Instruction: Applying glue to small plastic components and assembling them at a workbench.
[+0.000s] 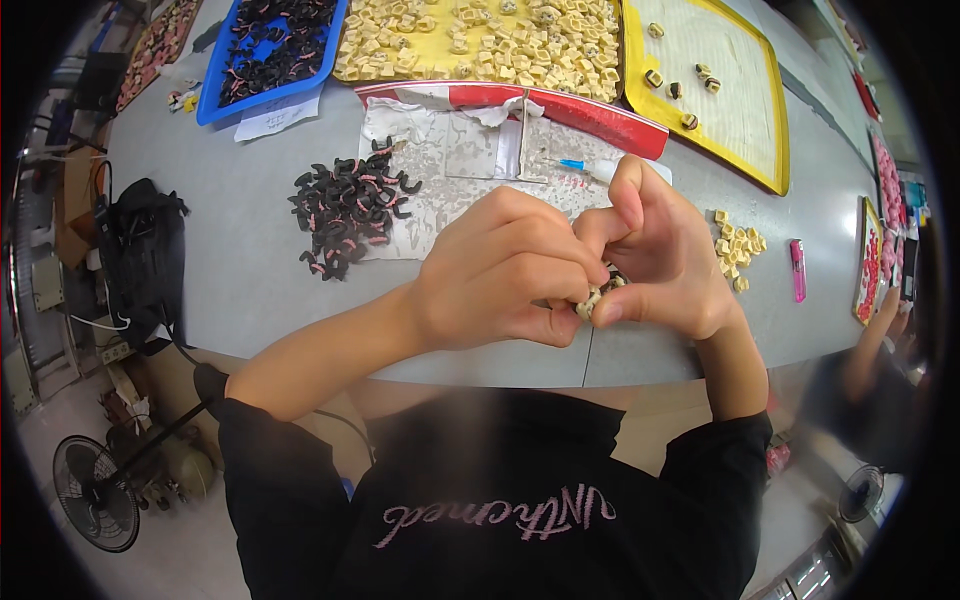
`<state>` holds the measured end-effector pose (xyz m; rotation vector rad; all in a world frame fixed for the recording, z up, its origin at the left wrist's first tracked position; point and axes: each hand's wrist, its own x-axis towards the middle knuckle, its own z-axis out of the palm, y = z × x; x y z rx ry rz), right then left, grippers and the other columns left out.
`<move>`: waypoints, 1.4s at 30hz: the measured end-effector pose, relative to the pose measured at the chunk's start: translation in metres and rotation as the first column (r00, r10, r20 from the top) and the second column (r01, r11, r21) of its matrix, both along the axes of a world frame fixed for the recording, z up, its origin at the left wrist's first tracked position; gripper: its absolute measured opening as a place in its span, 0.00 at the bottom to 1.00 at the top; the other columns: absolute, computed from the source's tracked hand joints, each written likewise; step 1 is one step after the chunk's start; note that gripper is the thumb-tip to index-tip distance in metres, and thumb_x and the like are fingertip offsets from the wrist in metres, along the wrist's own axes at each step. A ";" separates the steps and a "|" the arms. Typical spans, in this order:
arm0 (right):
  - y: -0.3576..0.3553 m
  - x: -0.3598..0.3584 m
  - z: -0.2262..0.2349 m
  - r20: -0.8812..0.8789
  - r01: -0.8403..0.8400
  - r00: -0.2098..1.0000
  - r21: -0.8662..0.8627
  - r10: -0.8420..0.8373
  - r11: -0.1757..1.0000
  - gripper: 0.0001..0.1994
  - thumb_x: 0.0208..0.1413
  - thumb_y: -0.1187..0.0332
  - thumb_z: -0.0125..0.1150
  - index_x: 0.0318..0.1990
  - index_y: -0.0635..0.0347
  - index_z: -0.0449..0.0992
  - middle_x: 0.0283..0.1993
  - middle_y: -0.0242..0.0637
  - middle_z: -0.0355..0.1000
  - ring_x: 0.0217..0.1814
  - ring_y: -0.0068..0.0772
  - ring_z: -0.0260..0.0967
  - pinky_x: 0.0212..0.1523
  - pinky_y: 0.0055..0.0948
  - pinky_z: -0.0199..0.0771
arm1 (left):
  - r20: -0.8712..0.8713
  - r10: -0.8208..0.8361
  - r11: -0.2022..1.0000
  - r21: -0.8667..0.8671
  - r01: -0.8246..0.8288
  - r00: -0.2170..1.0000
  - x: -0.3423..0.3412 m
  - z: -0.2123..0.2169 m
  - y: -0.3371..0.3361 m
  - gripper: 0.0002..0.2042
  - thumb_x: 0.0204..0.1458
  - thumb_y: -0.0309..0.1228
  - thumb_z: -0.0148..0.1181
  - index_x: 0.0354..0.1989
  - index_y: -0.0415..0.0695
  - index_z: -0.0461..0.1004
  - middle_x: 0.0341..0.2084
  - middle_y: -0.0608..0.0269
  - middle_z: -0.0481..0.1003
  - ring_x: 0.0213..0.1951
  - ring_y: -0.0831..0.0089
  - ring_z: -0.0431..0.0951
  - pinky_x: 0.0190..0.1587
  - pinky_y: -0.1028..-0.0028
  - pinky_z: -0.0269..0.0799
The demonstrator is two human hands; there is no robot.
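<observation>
My left hand [505,270] and my right hand [672,262] meet over the near middle of the table. Pinched between their fingertips is a small cream-and-black piece [589,304], partly covered by the fingers. Left of my hands lies a heap of black curved pieces with pink edges [350,208]. To the right of my right hand is a small pile of cream hollow pieces [738,248]. Beyond my hands, a white tube with a blue tip [600,168] rests on a stained white sheet [410,135].
At the back stand a blue tray [208,108] of black pieces, a yellow tray [440,62] full of cream pieces, and a yellow-rimmed tray [782,165] with several joined pieces. A pink lighter-like object [797,270] lies right. A black bag [145,255] hangs left; another person [865,390] is at far right.
</observation>
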<state>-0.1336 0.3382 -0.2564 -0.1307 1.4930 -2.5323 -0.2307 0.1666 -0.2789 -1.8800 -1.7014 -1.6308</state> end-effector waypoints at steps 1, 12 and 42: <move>0.000 0.000 0.000 -0.005 -0.005 1.000 -0.007 0.005 1.000 0.27 0.40 0.89 0.64 0.38 0.54 0.53 0.37 0.40 0.70 0.44 0.28 0.66 0.48 0.28 0.67 | 0.061 -0.005 1.000 -0.009 0.006 0.998 0.001 -0.002 0.000 0.21 0.28 0.32 0.72 0.35 0.51 0.71 0.35 0.73 0.75 0.36 0.70 0.71 0.39 0.74 0.68; 0.004 0.005 0.010 0.066 -0.008 0.998 0.031 0.006 0.999 0.24 0.43 0.86 0.63 0.38 0.56 0.53 0.38 0.38 0.67 0.43 0.28 0.67 0.47 0.29 0.69 | -0.050 -0.050 0.998 -0.025 0.049 0.997 -0.002 0.009 0.004 0.21 0.31 0.35 0.73 0.35 0.47 0.72 0.35 0.67 0.77 0.33 0.69 0.72 0.36 0.73 0.67; 0.027 0.015 0.026 -0.464 0.359 0.859 0.847 0.217 0.392 0.06 0.46 0.72 0.62 0.32 0.61 0.72 0.33 0.40 0.70 0.42 0.43 0.66 0.41 0.36 0.68 | -0.096 0.549 0.836 0.050 -0.547 0.830 -0.040 0.073 -0.017 0.08 0.42 0.17 0.57 0.31 0.39 0.73 0.32 0.55 0.74 0.35 0.62 0.74 0.36 0.71 0.68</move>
